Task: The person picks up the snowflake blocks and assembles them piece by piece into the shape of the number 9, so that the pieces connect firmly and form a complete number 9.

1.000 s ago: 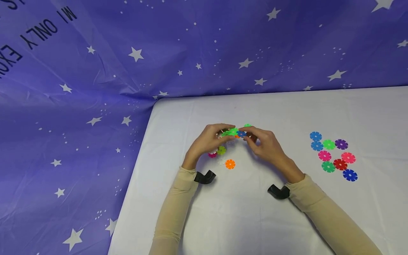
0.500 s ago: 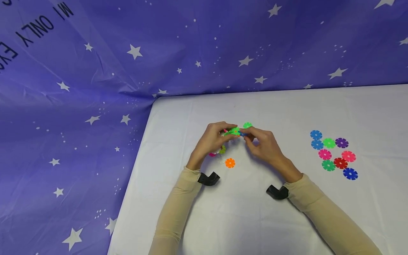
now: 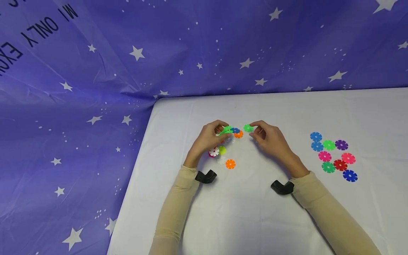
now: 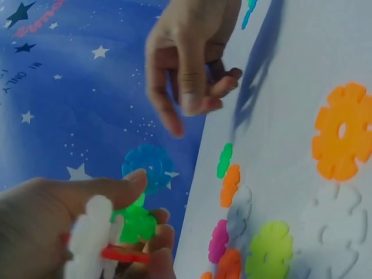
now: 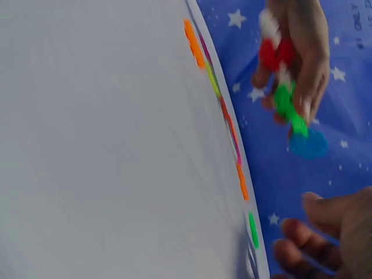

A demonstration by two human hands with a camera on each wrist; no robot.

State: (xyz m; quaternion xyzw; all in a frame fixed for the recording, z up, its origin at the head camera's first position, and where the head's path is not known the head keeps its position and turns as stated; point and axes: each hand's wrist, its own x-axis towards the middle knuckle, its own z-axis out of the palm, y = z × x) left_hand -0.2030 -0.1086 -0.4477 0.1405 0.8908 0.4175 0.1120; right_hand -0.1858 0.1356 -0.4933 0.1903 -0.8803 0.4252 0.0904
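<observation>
A cluster of joined snowflake discs [image 3: 230, 131], green, blue, white and red, sits pinched in the left hand [image 3: 208, 140] just left of the head view's centre, raised off the white table [image 3: 242, 212]. The left wrist view shows thumb and fingers curled round the white, green and red pieces, a blue disc standing out at the tip. The right hand [image 3: 271, 141], just right of centre, holds nothing; its fingers are loosely bent, the tips just beside a single green disc [image 3: 248, 128] lying on the table, contact unclear.

Below the left hand lie one orange disc [image 3: 230, 164], one white-and-red disc [image 3: 214, 152], a yellow-green disc [image 3: 222, 150] and a clear one [image 3: 221, 160] that is hard to make out. At centre right, nine loose discs [image 3: 333, 155] are grouped: two light blue, two green, two pink, one purple, one red, one dark blue.

A purple star-printed backdrop [image 3: 95, 88] fills the top and left; at upper left, inverted black letters read "MI ONLY", the rest cut off. Black wrist mounts [image 3: 205, 176] sit at both cream sleeves.
</observation>
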